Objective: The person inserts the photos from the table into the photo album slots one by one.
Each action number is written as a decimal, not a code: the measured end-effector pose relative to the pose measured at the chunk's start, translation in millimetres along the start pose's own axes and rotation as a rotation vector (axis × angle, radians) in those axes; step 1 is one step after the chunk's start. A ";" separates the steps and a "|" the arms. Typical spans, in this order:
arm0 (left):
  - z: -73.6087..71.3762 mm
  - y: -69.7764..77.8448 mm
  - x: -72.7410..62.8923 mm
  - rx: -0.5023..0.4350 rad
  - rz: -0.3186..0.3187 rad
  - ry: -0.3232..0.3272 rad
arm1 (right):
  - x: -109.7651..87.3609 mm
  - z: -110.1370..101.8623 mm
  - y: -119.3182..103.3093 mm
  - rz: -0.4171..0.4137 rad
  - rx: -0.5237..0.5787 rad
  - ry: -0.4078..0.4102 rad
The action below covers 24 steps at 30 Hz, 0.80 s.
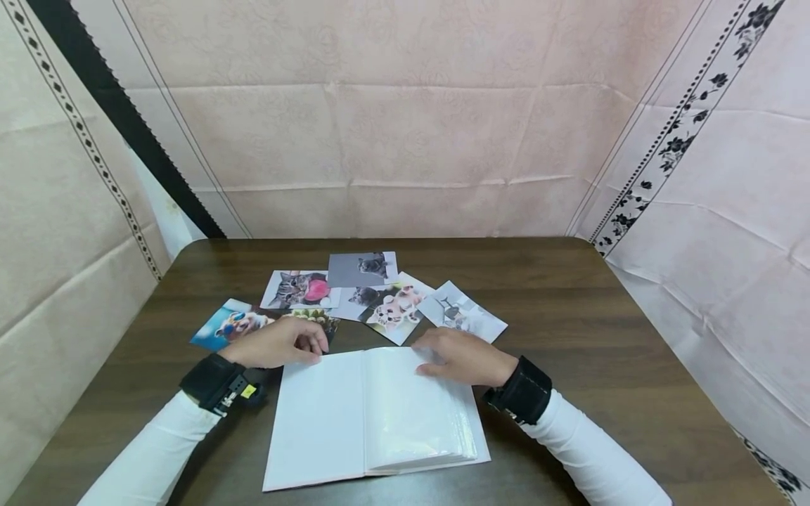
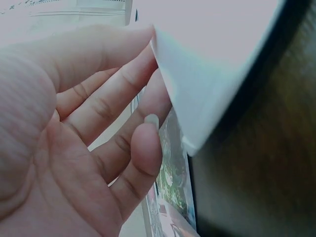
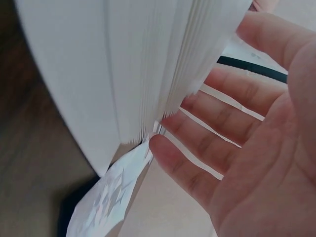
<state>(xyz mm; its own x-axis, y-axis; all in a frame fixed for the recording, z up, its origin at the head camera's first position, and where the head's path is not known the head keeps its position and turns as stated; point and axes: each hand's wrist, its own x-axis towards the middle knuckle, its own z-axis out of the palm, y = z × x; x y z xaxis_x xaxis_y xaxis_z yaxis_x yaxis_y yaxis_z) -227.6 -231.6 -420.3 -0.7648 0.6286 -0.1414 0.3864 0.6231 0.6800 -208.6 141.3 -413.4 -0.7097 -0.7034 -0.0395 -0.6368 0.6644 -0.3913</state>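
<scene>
An open photo album with a white inner cover (image 1: pixel 320 422) and clear pocket pages (image 1: pixel 414 422) lies on the table in the head view. My left hand (image 1: pixel 278 342) pinches the cover's top edge near its left corner; the left wrist view shows the thumb and index finger at the white cover (image 2: pixel 207 54). At the top of the page stack, my right hand (image 1: pixel 465 356) holds the edge. Its thumb lies on the front and its other fingers behind the pages (image 3: pixel 148 64) in the right wrist view.
Behind the album, several photo cards lie spread and partly overlapping: a blue one (image 1: pixel 218 330), a cat with a pink heart (image 1: pixel 300 289), a grey kitten (image 1: pixel 363 268), pink animals (image 1: pixel 395 314) and a pale one (image 1: pixel 468 313). Patterned cloth (image 1: pixel 405 140) surrounds the wooden table (image 1: pixel 620 422).
</scene>
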 end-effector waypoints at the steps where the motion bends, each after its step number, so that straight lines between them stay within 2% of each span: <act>1: 0.6 -0.1 -0.4 0.002 0.000 0.000 | 0.3 -0.8 1.3 0.007 0.002 0.007; 5: 2.5 0.4 -0.4 0.012 0.008 0.007 | 0.3 -7.4 8.6 0.051 -0.010 0.064; 10: 3.0 5.1 2.7 0.044 0.034 0.068 | -1.9 -19.6 24.8 0.142 -0.040 0.157; 14: 3.7 9.1 4.3 0.065 0.042 0.099 | -3.8 -26.5 41.8 0.211 0.011 0.191; 18: 4.6 13.3 4.9 0.072 0.038 0.129 | -6.4 -32.1 57.2 0.235 0.065 0.244; 24: 6.0 21.4 6.4 0.065 0.035 0.139 | -10.2 -35.4 71.9 0.294 0.028 0.267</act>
<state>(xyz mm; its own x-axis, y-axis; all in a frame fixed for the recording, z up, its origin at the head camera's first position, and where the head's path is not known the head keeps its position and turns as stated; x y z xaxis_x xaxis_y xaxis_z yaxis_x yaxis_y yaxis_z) -221.0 -211.5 -410.9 -0.8128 0.5823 -0.0145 0.4427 0.6338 0.6342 -257.8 205.2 -408.5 -0.9163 -0.3913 0.0851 -0.3887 0.8181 -0.4238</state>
